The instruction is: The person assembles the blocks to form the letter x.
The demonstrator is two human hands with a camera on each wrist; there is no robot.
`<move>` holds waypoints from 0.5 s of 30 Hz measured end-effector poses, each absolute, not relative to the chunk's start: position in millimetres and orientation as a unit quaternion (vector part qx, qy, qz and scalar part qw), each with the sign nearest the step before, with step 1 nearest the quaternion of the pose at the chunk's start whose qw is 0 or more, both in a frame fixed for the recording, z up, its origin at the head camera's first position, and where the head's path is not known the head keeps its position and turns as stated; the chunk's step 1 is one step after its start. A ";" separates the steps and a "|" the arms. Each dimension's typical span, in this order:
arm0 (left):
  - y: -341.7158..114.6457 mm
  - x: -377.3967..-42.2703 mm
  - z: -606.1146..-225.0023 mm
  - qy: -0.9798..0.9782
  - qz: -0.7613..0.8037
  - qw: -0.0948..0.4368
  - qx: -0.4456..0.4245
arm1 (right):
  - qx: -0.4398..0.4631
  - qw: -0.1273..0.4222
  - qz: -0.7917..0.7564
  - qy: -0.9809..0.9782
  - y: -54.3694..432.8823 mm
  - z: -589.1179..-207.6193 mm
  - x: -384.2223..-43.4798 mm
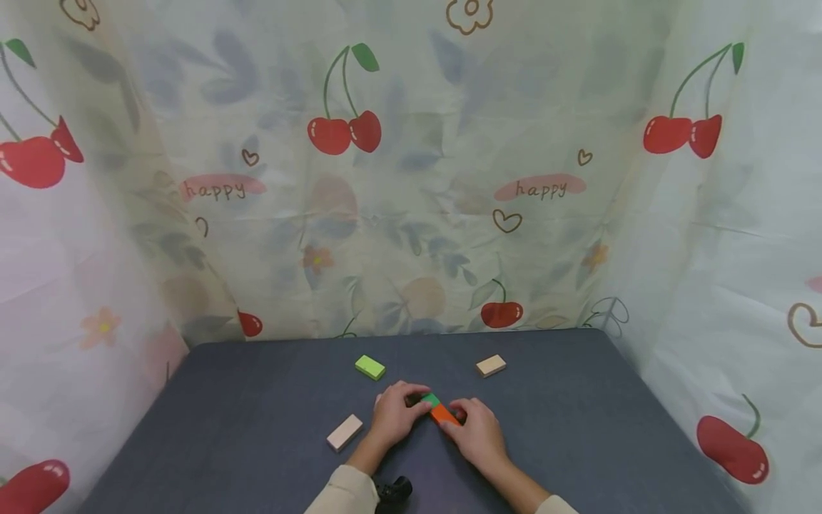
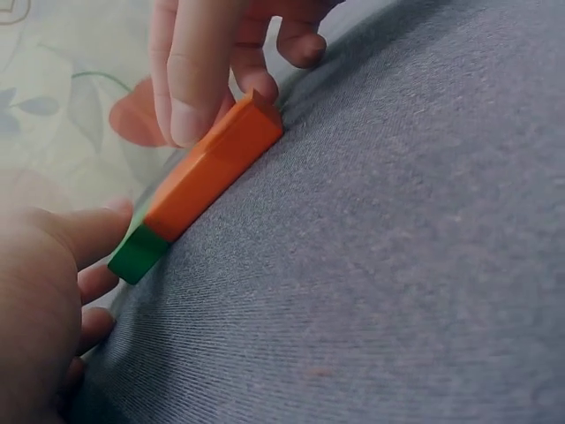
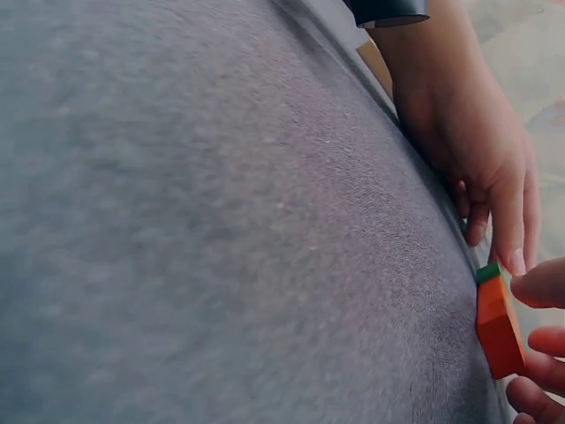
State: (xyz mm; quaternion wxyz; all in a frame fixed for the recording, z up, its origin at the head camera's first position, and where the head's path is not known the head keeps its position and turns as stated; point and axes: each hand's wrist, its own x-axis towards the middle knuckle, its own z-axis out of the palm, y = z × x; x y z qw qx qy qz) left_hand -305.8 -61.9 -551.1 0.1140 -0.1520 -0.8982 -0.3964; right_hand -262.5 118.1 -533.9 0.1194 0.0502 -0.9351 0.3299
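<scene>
- Pale cloth (image 1: 276, 93) printed with red cherries, hearts, flowers and the word "happy" hangs behind and at both sides of a dark grey table (image 1: 244, 421).
- Left hand (image 1: 393, 415): thumb and fingers pinch the green block (image 1: 432, 400), near the middle of the table.
- Right hand (image 1: 480, 432): thumb and fingertips grip the orange block (image 1: 445, 415) on its two sides.
- Both blocks lie end to end, touching, in one slanting line between the hands, the green end farther from the person and to the left.
- Just left of the left hand's wrist, a pinkish block (image 1: 344, 432) lies flat.
- Beyond the left hand lies a light green block (image 1: 369, 367).
- Farther to the right, near the back edge, rests a tan block (image 1: 491, 365).
- Cream sleeves (image 1: 345, 491) cover both forearms, and a black device (image 1: 394, 490) shows beside the left one.
</scene>
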 end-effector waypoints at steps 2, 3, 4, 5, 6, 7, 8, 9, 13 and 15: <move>-61.6 -303.5 -550.1 -0.899 -0.393 0.114 -0.155 | 0.052 0.116 0.326 -0.937 120.3 -533.3 -259.7; -61.7 -302.2 -549.1 -0.900 -0.389 0.114 -0.157 | 0.055 0.116 0.323 -0.938 121.2 -533.2 -258.6; -61.8 -300.9 -548.3 -0.903 -0.384 0.113 -0.159 | 0.056 0.115 0.319 -0.939 121.8 -532.8 -257.4; -62.3 -299.7 -547.5 -0.905 -0.376 0.113 -0.162 | 0.057 0.114 0.317 -0.940 122.2 -532.3 -256.5; -63.0 -298.2 -546.4 -0.907 -0.370 0.112 -0.165 | 0.056 0.113 0.315 -0.940 122.7 -532.2 -255.7; -63.8 -297.0 -545.5 -0.910 -0.362 0.109 -0.170 | 0.055 0.113 0.316 -0.941 123.3 -532.2 -255.0; -64.6 -296.0 -545.0 -0.913 -0.353 0.106 -0.175 | 0.054 0.111 0.314 -0.941 123.6 -532.5 -254.5; -65.5 -295.2 -544.8 -0.916 -0.344 0.104 -0.181 | 0.053 0.111 0.312 -0.942 123.9 -532.7 -254.0; -69.2 -294.4 -542.1 -0.924 -0.307 0.092 -0.208 | 0.056 0.114 0.307 -0.943 124.4 -534.1 -253.9; -70.0 -294.1 -540.5 -0.927 -0.290 0.085 -0.222 | 0.057 0.117 0.305 -0.944 124.4 -534.4 -253.5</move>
